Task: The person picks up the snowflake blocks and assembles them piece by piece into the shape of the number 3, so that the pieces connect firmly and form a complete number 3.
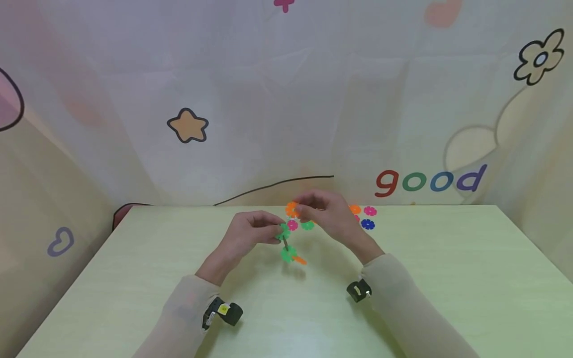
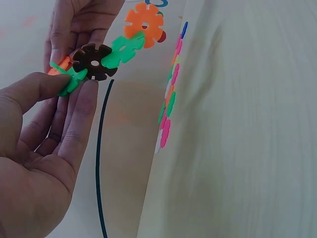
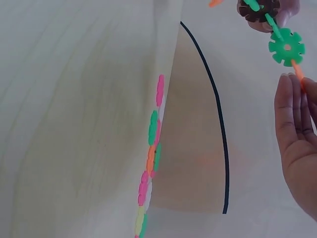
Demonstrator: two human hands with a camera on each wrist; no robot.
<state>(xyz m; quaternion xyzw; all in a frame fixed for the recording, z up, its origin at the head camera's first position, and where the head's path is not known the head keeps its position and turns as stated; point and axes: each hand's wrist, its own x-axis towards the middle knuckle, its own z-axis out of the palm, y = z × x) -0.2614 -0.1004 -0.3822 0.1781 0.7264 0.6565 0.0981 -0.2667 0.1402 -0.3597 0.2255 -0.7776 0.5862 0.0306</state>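
Note:
A chain of notched plastic flower discs hangs between the hands. My left hand (image 1: 250, 233) pinches a green disc (image 2: 73, 82) near the upper end between thumb and fingers. From it run a brown disc (image 2: 91, 60), another green disc (image 2: 124, 49) and an orange disc (image 2: 143, 25), dangling over the table in the head view. Thumb and fingers of my right hand (image 1: 329, 214) pinch an orange disc (image 1: 292, 209), whose edge meets the green disc (image 3: 287, 47) in the right wrist view. The right fingers partly cover that orange disc.
Loose discs lie flat near the table's back edge, among them a pink one (image 1: 370, 211), a blue one (image 1: 368, 224) and a green one (image 1: 307, 225), partly behind the right hand. A printed cloth (image 1: 268, 124) stands behind the pale table (image 1: 447, 278).

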